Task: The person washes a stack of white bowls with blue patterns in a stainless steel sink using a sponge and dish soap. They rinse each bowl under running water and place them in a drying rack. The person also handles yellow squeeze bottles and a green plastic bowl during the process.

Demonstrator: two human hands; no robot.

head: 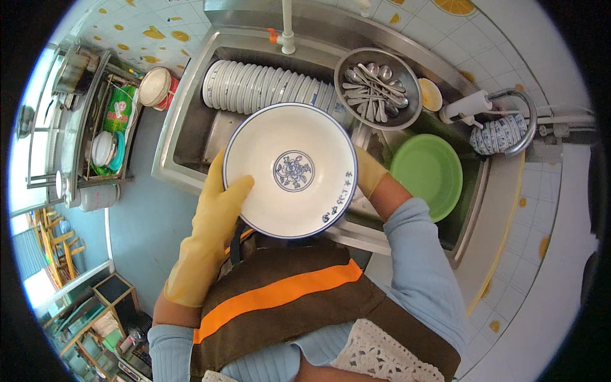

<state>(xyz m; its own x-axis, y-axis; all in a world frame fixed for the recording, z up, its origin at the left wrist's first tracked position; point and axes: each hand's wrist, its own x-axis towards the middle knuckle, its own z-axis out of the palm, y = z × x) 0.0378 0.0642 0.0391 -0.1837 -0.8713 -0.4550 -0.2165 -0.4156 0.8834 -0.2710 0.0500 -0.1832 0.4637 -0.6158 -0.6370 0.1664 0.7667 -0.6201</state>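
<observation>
A large white bowl (258,143) with a blue rim and a blue flower medallion in its centre is held in front of my body, its inside facing me. My left hand (217,205), in a yellow rubber glove, grips the bowl's left side with the thumb over the rim. On the opposite side my right hand (370,172), also gloved, is mostly hidden behind the bowl; its fingers cannot be seen. Beyond the bowl, a row of stacked white plates or bowls (260,86) lies on edge in the left basin of the stainless steel sink (169,148).
A metal bowl of spoons (341,71) sits over the sink divider. The right basin holds a green plastic basin (427,174). Patterned bowls (499,133) are stacked near a curved metal pipe (527,107). A white tap (288,40) stands behind. Shelving (88,124) is at left.
</observation>
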